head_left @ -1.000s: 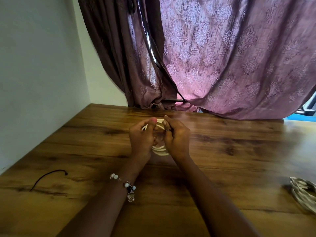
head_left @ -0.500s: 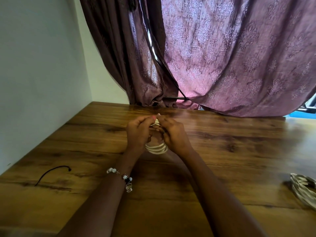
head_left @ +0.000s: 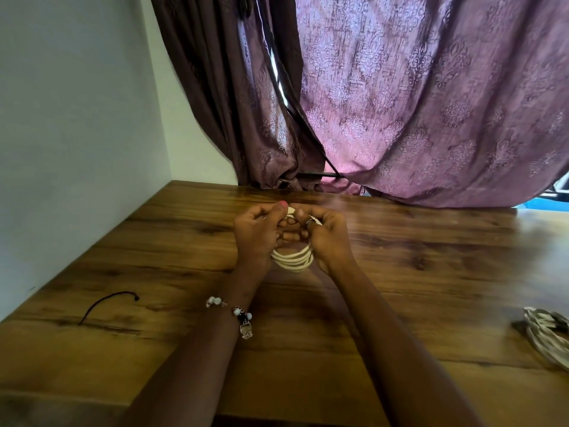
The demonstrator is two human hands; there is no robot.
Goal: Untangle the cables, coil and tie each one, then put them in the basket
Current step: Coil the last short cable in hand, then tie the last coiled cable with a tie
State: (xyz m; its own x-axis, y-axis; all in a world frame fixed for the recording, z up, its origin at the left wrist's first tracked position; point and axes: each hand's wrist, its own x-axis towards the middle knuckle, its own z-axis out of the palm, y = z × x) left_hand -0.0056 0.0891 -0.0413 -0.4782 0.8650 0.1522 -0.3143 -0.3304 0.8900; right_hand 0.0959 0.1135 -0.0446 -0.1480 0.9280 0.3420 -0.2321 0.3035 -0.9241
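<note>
Looks like a room in a home: a wood-grain table [head_left: 431,272] pushed into the corner against a plain white wall [head_left: 77,134], with heavy mauve patterned curtains [head_left: 415,103] hanging down to the tabletop, daylight showing through the gap between them.

We see a white cable [head_left: 293,259] wound into a small coil of several loops, held upright above the wooden table between both hands. A thin black cord [head_left: 106,304] lies loose at the left; a pale basket [head_left: 546,335] sits at the right edge.
</note>
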